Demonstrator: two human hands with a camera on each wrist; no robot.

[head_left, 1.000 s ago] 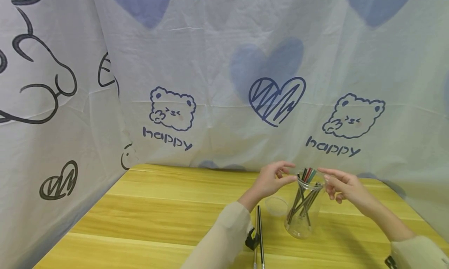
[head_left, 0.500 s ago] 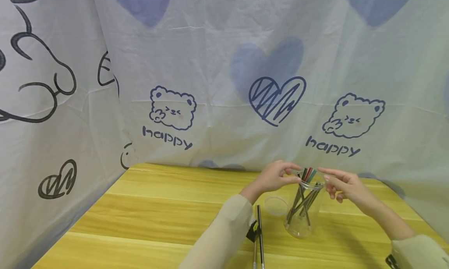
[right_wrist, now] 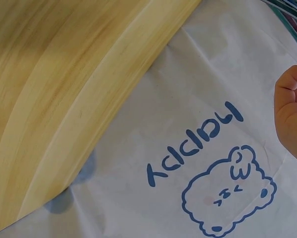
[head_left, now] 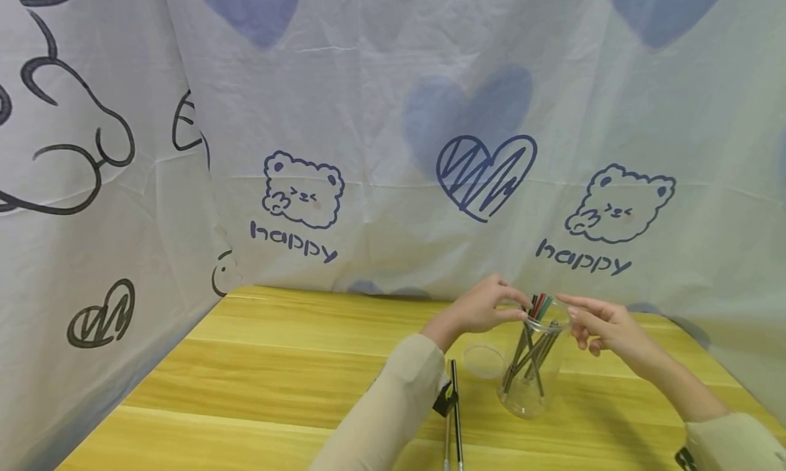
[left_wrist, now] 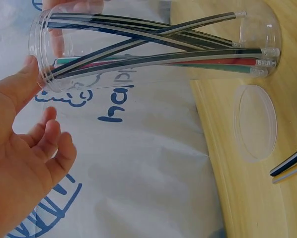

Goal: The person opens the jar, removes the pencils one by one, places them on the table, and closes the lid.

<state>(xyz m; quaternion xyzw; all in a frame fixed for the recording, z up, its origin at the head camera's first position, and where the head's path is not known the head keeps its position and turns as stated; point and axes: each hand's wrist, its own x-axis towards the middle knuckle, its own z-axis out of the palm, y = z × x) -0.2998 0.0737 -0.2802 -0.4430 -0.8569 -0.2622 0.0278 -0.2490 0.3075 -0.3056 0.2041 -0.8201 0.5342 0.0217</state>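
Observation:
A clear plastic jar stands upright on the table, with several pencils leaning inside it. Most are dark striped ones; a red one and a green one are among them. My left hand is at the left of the jar's mouth, thumb and forefinger pinching the rim while the other fingers curl loosely in the left wrist view. Across from it, my right hand holds the right side of the rim between thumb and forefinger. Only part of the right hand shows in the right wrist view.
A round clear lid lies on the wood-grain table left of the jar. Two pencils, one black and one brownish, lie beside my left forearm. A white printed cloth hangs behind the table.
My left hand has moved right, from just beside the jar onto its rim. The right hand and the jar have stayed in place.

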